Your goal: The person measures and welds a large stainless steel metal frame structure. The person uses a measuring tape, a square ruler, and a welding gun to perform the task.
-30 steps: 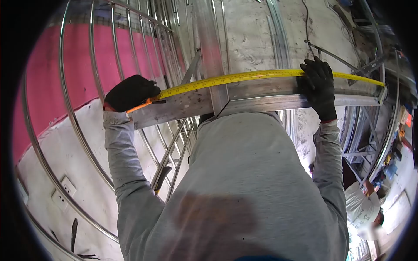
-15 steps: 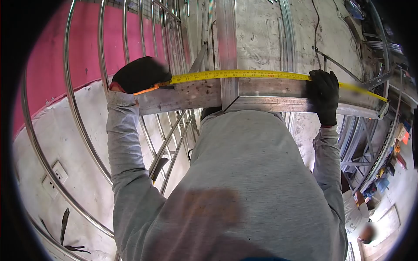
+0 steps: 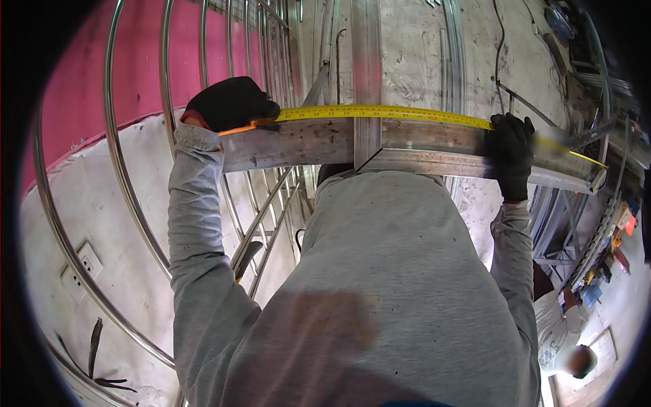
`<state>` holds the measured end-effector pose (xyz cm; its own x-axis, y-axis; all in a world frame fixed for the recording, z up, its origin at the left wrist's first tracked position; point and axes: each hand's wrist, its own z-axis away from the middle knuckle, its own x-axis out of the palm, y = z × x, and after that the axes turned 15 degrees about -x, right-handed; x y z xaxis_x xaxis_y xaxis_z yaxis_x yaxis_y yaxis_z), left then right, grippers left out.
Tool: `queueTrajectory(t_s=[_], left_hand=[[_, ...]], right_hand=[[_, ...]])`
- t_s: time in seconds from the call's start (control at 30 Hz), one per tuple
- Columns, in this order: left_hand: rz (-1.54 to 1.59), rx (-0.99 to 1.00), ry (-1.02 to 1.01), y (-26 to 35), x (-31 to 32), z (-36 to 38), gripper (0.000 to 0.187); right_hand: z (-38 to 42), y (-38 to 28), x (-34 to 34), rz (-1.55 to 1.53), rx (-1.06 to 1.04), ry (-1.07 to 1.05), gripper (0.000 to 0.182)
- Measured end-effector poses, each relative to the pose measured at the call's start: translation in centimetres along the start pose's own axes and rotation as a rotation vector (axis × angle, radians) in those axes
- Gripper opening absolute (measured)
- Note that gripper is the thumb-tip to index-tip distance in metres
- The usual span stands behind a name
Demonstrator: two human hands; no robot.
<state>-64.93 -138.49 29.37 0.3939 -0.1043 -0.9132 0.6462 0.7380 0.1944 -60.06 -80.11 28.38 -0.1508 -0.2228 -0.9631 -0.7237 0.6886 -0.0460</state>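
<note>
My left hand [image 3: 232, 105], in a black glove, is closed around the tape measure's case, with an orange part showing under the fingers. From it the yellow tape [image 3: 386, 112] stretches to the right above a metal beam [image 3: 291, 144]. My right hand [image 3: 510, 154], also gloved in black, has its fingers wrapped over the tape and the beam's edge. The tape's far end lies past that hand, near the beam's right end. An upright metal profile [image 3: 367, 61] meets the beam at the middle.
Curved steel bars [image 3: 121, 163] stand at the left before a pink and white wall. Metal profiles [image 3: 454, 54] lie on the floor ahead. At the lower right is another person [image 3: 557, 332], near tools and a metal frame.
The view has shifted slightly, so the beam and both hands appear a little further right. The tape's far end now stands apart from the beam's end. Both hands keep their grip.
</note>
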Motion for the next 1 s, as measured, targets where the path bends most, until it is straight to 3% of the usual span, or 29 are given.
queueTrajectory(t_s=[0.1, 0.13, 0.2, 0.23, 0.3, 0.33, 0.37, 0.4, 0.43, 0.53, 0.67, 0.87, 1.0], left_hand=[[-0.094, -0.071, -0.086, -0.5, 0.6, 0.1, 0.014], [-0.055, -0.082, -0.008, -0.7, 1.0, 0.8, 0.013], [0.031, -0.122, 0.068, -1.5, 1.2, 2.2, 0.013], [0.089, -0.165, 0.045, -1.4, 0.5, 3.7, 0.014], [0.200, -0.245, -0.024, -1.1, 0.5, 2.9, 0.017], [0.225, -0.294, -0.090, -1.0, 0.6, 2.3, 0.018], [0.243, -0.357, -0.174, -1.2, 0.9, 1.9, 0.020], [0.245, -0.241, -0.062, -0.8, 0.5, 1.5, 0.014], [0.280, -0.234, -0.006, -1.0, 0.6, 1.7, 0.013], [0.619, -0.506, 0.066, 1.0, 0.8, 1.5, 0.010], [0.041, 0.048, 0.014, -2.8, 1.3, 1.8, 0.021], [0.175, -0.135, 0.073, -0.7, -0.1, 2.9, 0.010], [0.330, -0.247, 0.139, 2.4, -2.9, 1.4, 0.021]], right_hand=[[-0.6, 0.0, -0.1, 0.010, -0.048, 0.023, 0.033], [-0.9, -0.2, 0.0, 0.032, -0.097, 0.060, 0.029], [-0.9, -0.4, 1.2, 0.045, 0.007, -0.053, 0.020], [0.1, 0.5, 3.9, 0.161, 0.105, -0.302, 0.017], [-0.4, -0.3, 2.1, 0.029, 0.118, -0.004, 0.019], [0.6, 0.5, 2.5, 0.014, 0.123, 0.010, 0.016], [0.2, 0.1, 2.0, 0.124, 0.175, -0.159, 0.016], [0.4, -0.1, 0.7, 0.085, 0.090, 0.149, 0.019], [0.2, -0.2, 0.4, 0.076, 0.096, 0.154, 0.022], [0.1, -0.5, 0.1, 0.061, 0.124, 0.146, 0.025], [0.5, -0.6, 0.3, 0.064, 0.141, 0.149, 0.023], [-0.2, 0.0, 0.6, 0.096, 0.112, 0.118, 0.025], [-0.5, -0.2, 0.5, 0.054, 0.099, 0.160, 0.030]])
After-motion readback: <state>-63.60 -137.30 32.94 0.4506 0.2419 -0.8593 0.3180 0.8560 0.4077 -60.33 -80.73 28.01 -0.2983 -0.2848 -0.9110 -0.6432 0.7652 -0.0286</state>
